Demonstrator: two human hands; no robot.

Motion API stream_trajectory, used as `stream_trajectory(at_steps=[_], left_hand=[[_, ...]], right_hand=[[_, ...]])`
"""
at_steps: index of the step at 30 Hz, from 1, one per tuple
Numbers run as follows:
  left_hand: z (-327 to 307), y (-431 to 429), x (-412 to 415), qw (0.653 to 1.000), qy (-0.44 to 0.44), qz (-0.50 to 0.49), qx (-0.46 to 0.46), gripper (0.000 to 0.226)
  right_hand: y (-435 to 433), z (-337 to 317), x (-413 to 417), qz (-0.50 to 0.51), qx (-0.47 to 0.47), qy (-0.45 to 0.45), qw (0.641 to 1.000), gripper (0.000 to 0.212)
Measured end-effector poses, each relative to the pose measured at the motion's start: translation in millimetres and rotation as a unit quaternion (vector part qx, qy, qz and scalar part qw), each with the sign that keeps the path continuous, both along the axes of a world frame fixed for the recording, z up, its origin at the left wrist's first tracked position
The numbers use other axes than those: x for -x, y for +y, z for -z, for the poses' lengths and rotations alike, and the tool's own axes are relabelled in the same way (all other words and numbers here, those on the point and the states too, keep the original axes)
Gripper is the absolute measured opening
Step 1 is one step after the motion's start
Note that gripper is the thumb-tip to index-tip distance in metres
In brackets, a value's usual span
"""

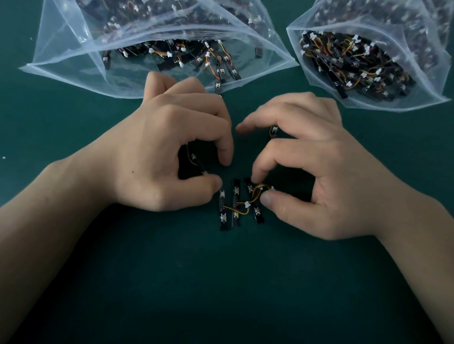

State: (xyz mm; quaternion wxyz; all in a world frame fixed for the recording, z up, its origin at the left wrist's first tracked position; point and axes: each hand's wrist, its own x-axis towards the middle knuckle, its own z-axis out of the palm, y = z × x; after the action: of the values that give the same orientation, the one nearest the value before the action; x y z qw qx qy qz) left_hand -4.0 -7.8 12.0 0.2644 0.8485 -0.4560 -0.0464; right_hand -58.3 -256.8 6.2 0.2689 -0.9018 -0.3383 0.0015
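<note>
Three small black circuit strips (235, 203) with white buttons and thin yellow-orange wires lie side by side on the green mat between my hands. My right hand (317, 170) pinches the wired white connector (268, 190) of the rightmost strip between thumb and index finger, and another black strip (273, 131) is tucked under its upper fingers. My left hand (169, 146) is curled over a further wired strip (194, 160) held in its palm, thumb tip close to the leftmost strip on the mat.
Two open clear plastic zip bags lie at the back: a large one (77, 58) on the left and a smaller one (430, 84) on the right, both full of several similar wired strips. The dark green mat (215, 288) covers the whole surface.
</note>
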Motion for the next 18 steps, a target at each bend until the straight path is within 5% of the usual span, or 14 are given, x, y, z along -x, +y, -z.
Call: stream_trajectory(at_steps=[18], left_hand=[[0, -2, 2, 0.999, 0.037, 0.020, 0.005, 0.016]], right_hand=[[-12, 3, -5, 0.089, -0.051, -0.016, 0.995, 0.015]])
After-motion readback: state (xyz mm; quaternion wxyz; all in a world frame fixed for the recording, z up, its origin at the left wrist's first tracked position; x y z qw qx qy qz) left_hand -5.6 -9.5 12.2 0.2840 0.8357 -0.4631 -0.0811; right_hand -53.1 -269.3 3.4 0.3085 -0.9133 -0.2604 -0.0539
